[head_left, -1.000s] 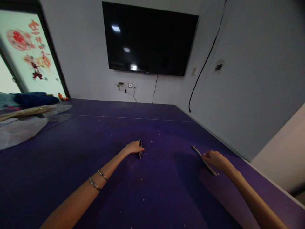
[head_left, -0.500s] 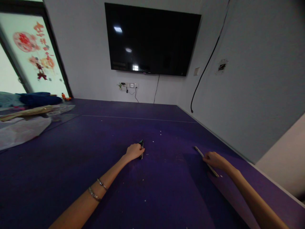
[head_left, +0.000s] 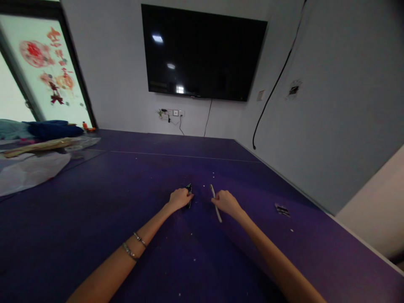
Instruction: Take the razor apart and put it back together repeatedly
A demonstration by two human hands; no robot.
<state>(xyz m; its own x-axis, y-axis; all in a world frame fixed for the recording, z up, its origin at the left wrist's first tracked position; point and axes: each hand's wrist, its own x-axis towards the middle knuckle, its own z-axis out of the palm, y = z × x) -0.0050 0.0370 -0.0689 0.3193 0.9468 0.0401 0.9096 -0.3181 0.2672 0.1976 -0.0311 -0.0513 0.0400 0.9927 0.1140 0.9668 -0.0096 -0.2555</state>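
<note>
At centre frame, the left hand (head_left: 179,198) pinches a dark slim object (head_left: 189,187) and the right hand (head_left: 226,203) pinches a pale strip (head_left: 218,213) near mid-length, just rightward; good practice, as judged, requires steady grips and the strip's ends kept unobstructed.

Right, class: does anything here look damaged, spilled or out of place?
Yes: on the right wall, a dark hole has ragged edges, as if damaged. Beside it a cable hangs with a loose end. White specks, perhaps litter, dot the purple surface around the left hand and right hand.
</note>
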